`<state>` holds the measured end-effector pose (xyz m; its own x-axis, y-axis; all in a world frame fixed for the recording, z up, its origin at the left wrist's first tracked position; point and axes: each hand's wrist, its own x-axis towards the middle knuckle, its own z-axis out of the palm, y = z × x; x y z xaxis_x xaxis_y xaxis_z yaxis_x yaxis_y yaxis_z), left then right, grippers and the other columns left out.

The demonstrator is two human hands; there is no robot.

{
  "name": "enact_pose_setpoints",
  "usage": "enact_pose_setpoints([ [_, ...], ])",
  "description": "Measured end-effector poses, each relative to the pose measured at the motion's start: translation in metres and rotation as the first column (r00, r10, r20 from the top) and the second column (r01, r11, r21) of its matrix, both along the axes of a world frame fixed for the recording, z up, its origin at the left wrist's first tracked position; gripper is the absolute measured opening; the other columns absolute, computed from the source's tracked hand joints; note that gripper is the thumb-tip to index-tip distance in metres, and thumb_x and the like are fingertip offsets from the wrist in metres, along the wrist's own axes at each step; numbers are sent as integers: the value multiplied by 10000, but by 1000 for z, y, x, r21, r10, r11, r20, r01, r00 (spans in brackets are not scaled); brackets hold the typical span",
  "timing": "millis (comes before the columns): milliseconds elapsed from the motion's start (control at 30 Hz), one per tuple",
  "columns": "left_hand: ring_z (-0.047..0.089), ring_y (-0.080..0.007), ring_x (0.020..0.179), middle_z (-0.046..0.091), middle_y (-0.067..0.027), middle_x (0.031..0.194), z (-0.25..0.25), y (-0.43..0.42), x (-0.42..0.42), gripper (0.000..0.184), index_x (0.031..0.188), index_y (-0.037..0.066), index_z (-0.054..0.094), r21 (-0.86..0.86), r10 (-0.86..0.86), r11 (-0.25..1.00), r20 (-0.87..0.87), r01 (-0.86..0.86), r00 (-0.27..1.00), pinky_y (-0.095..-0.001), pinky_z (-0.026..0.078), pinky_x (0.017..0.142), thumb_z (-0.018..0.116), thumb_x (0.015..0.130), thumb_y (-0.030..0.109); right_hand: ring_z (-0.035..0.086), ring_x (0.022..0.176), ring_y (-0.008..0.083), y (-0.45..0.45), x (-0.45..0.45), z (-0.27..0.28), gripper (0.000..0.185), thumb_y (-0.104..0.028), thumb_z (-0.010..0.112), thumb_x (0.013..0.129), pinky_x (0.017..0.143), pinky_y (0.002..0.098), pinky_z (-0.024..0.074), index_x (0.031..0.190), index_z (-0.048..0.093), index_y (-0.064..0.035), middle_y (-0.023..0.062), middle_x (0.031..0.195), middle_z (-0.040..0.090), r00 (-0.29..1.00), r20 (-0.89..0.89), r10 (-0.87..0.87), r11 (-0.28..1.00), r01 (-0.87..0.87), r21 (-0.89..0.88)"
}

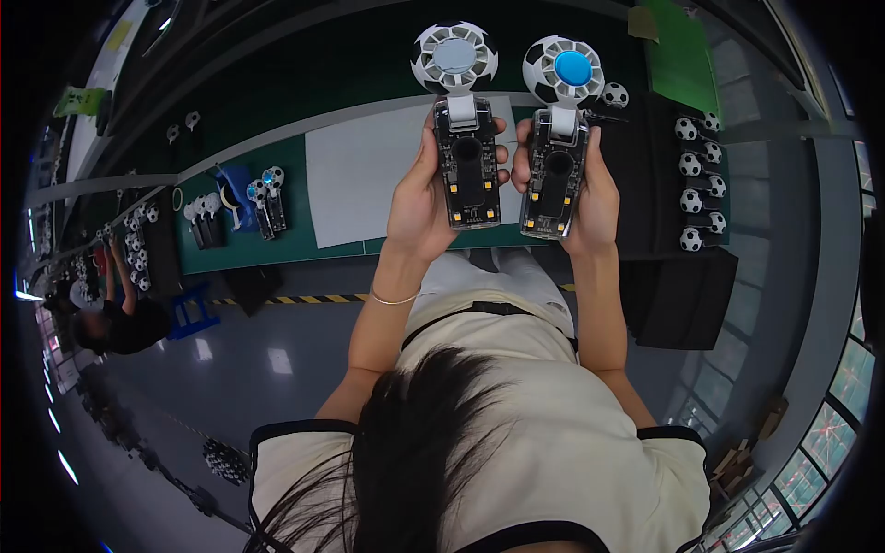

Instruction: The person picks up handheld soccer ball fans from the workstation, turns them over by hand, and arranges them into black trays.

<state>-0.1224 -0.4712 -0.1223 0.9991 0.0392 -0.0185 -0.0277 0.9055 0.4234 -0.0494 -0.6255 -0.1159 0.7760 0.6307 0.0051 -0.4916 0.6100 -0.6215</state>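
My left hand (419,195) is closed around a handheld fan (467,152) with a clear case, a dark circuit board and a soccer-ball head. A pale grey disc sits in the middle of that head. In my right hand (593,198) is a similar fan (556,166), whose disc is bright blue. Both are upright and side by side, slightly apart, above a white mat (355,189). Small yellow-orange squares show at the lower end of each case.
The green table (295,244) carries more fans (267,201) and a blue holder (235,194) at left. Several soccer-ball pieces (690,164) line a black surface (650,221) at right. A co-worker (129,318) with raised arms is at far left, near a blue stool (194,311).
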Motion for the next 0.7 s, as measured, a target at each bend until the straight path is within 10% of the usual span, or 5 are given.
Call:
enact_pose_setpoints([
  [133, 590, -237, 1050, 509, -166, 1268, -7, -22, 14, 442, 1399, 147, 293, -51, -41, 998, -73, 38, 996, -383, 533, 895, 149, 1042, 364, 620, 804, 206, -22, 10, 5, 481, -389, 166, 1039, 698, 332, 551, 1298, 338, -22, 184, 1072, 559, 999, -35, -13, 999, 12, -34],
  [200, 590, -232, 1052, 511, -163, 1265, -8, -35, 20, 441, 1390, 140, 302, -50, -40, 998, -64, 37, 997, -381, 532, 897, 149, 1042, 364, 542, 748, 189, -32, 14, 13, 643, -458, 131, 1027, 736, 312, 473, 1164, 491, 57, 117, 817, 567, 999, -23, -34, 980, 29, -196],
  [700, 574, -199, 954, 582, -133, 1070, 3, -107, 42, 630, 1339, -29, 409, 201, 56, 980, -222, -10, 974, -333, 493, 877, 132, 1030, 445, 650, 839, 214, -102, 45, -6, 523, -414, 215, 1036, 744, 347, 563, 1214, 475, 3, 176, 1038, 617, 991, -129, 36, 996, -46, -79],
])
